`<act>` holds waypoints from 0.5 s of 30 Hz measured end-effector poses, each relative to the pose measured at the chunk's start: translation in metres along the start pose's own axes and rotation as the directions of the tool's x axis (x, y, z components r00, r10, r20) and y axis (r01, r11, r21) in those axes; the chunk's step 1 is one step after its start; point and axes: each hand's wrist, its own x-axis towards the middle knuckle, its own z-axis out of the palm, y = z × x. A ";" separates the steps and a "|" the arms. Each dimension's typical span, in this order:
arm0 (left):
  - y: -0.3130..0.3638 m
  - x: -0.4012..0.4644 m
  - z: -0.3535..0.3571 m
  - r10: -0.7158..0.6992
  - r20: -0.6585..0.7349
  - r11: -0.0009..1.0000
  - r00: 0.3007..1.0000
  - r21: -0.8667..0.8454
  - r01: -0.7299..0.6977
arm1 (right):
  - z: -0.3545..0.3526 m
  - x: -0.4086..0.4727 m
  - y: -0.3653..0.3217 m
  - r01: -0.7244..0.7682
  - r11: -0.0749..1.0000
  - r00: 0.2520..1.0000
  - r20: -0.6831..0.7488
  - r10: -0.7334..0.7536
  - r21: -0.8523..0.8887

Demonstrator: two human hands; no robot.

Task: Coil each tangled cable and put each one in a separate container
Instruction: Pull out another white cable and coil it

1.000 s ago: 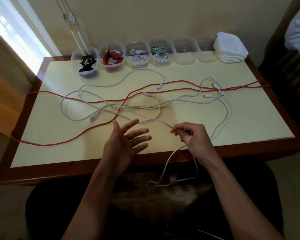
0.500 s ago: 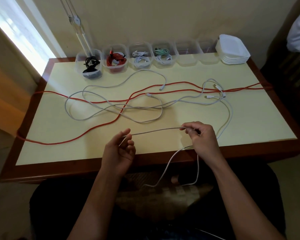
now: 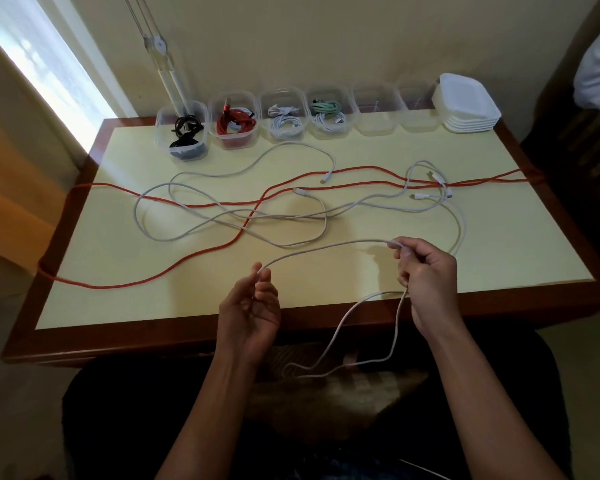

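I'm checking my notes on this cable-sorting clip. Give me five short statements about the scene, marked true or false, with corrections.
1. Both hands hold the same white cable. True: the left hand pinches it and the right hand grips it.
2. The red cable on the table is already coiled. False: it sprawls loose across the table.
3. The leftmost container holds a black cable. True.
4. All six containers are filled. False: the two rightmost containers look empty.
5. The lids are stacked at the table's left end. False: they sit at the right end of the row.
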 end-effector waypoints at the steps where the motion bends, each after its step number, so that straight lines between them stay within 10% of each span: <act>1: -0.001 0.001 0.000 -0.010 0.018 1.000 1.000 0.014 0.009 | 0.000 0.001 0.000 -0.017 1.000 1.000 -0.023 0.017 0.015; 6: -0.006 -0.007 0.007 -0.030 -0.017 0.895 0.999 0.445 0.035 | -0.003 0.007 0.001 -0.074 0.994 0.988 -0.126 0.084 0.083; 9: -0.001 -0.009 0.005 -0.015 0.005 0.519 1.000 0.855 0.004 | -0.007 0.013 -0.003 -0.083 0.985 0.986 -0.132 0.104 0.151; 11: 0.001 -0.007 0.000 0.038 -0.009 0.331 0.999 0.943 -0.004 | -0.008 0.019 -0.008 -0.070 0.984 0.988 -0.125 0.091 0.165; 15: -0.002 -0.007 -0.002 0.126 0.001 0.297 0.992 0.954 -0.038 | -0.005 0.029 -0.015 -0.051 0.986 0.991 -0.114 0.070 0.161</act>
